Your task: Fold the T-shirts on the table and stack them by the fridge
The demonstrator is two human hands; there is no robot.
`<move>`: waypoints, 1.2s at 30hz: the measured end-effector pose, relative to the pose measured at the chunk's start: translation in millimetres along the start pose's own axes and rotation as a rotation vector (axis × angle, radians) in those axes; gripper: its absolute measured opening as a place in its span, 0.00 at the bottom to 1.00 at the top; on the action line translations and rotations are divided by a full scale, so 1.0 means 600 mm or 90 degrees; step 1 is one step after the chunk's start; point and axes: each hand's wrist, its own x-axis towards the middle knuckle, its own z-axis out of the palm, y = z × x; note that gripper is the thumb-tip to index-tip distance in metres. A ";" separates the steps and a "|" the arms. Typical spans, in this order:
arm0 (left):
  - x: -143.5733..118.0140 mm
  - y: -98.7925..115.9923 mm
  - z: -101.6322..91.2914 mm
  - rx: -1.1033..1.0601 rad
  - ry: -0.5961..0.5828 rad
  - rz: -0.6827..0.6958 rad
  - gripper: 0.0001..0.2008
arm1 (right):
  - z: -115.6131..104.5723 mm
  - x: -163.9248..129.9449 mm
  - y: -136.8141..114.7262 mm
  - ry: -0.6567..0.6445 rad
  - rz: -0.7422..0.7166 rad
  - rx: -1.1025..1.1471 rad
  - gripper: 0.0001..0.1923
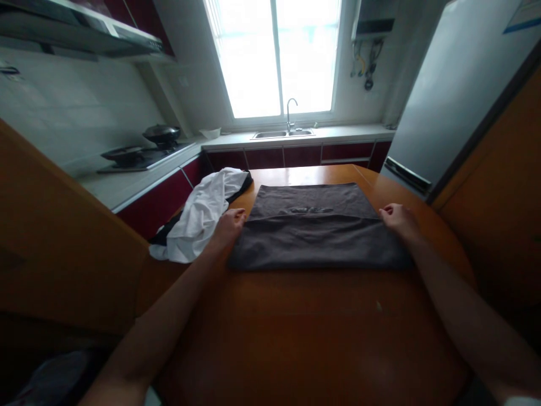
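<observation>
Here the dark grey cloth (315,231) lay flat on the round wooden table (304,338), a little beyond its middle, with its near part doubled over so that a fold edge ran straight across from one hand to the other. The left hand (229,224) sat at the left end of that fold edge and the right hand (397,219) at the right end, each with fingers curled in and closed on a pinch of the cloth's folded layer. As a judgement, one fold looked to be laid already: the near half lay double and fairly smooth, while the far half was single, with a small dark print showing just past the fold edge. Any further fold was not yet made, and the cloth was wide from left to right.

For room, the near stretch of table between the cloth and the person was bare wood. On the left, a crumpled white garment (198,217) over something dark lay just beside the left hand, hanging partly over the table's left edge, so that side was tight. On the right, a band of bare table lay beyond the right hand before the rim curved away. The cloth's far edge lay near the table's far edge, and beyond it stood the counter with the sink (282,134) under the window
</observation>
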 end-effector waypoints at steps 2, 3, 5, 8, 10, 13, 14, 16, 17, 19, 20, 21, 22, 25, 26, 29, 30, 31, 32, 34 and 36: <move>-0.019 0.032 0.014 0.004 -0.034 0.125 0.21 | 0.003 -0.026 -0.047 0.039 -0.103 0.000 0.17; -0.031 0.047 0.025 0.007 -0.069 0.178 0.22 | 0.009 -0.044 -0.073 0.039 -0.166 0.013 0.19; -0.058 0.072 0.050 0.035 -0.162 0.249 0.24 | 0.028 -0.084 -0.120 0.009 -0.275 0.032 0.23; -0.089 0.084 0.082 0.126 -0.303 0.274 0.30 | 0.064 -0.138 -0.164 -0.087 -0.346 -0.021 0.30; -0.098 0.082 0.092 0.167 -0.352 0.262 0.31 | 0.082 -0.158 -0.175 -0.171 -0.344 -0.080 0.32; -0.100 0.086 0.093 0.167 -0.329 0.263 0.31 | 0.088 -0.168 -0.179 -0.191 -0.337 -0.107 0.31; -0.100 0.091 0.093 0.157 -0.311 0.272 0.31 | 0.087 -0.170 -0.181 -0.171 -0.343 -0.096 0.31; -0.104 0.105 0.094 0.135 -0.288 0.297 0.29 | 0.084 -0.177 -0.187 -0.133 -0.363 -0.068 0.32; -0.108 0.112 0.095 0.129 -0.290 0.312 0.29 | 0.084 -0.183 -0.191 -0.134 -0.378 -0.060 0.32; -0.114 0.123 0.099 0.133 -0.320 0.335 0.30 | 0.087 -0.198 -0.199 -0.174 -0.412 -0.065 0.34; -0.117 0.127 0.101 0.141 -0.338 0.340 0.30 | 0.089 -0.206 -0.202 -0.202 -0.427 -0.075 0.34; -0.119 0.129 0.102 0.147 -0.352 0.342 0.31 | 0.090 -0.212 -0.205 -0.228 -0.438 -0.085 0.35; -0.121 0.131 0.102 0.148 -0.358 0.345 0.31 | 0.091 -0.218 -0.208 -0.244 -0.443 -0.091 0.35; -0.124 0.133 0.099 0.128 -0.342 0.368 0.32 | 0.086 -0.229 -0.216 -0.230 -0.450 -0.069 0.34; -0.125 0.135 0.098 0.121 -0.340 0.378 0.32 | 0.084 -0.233 -0.219 -0.221 -0.458 -0.055 0.35; -0.131 0.137 0.100 0.130 -0.370 0.403 0.33 | 0.080 -0.249 -0.228 -0.248 -0.495 -0.042 0.37; -0.133 0.138 0.102 0.137 -0.379 0.409 0.33 | 0.081 -0.255 -0.230 -0.267 -0.503 -0.049 0.38; -0.136 0.137 0.104 0.144 -0.385 0.414 0.34 | 0.082 -0.260 -0.231 -0.285 -0.508 -0.058 0.38; -0.138 0.136 0.106 0.148 -0.386 0.417 0.34 | 0.084 -0.264 -0.232 -0.298 -0.510 -0.065 0.38; -0.140 0.133 0.109 0.152 -0.379 0.421 0.34 | 0.085 -0.268 -0.233 -0.307 -0.510 -0.070 0.38; -0.140 0.130 0.110 0.152 -0.375 0.425 0.34 | 0.085 -0.267 -0.233 -0.300 -0.509 -0.064 0.38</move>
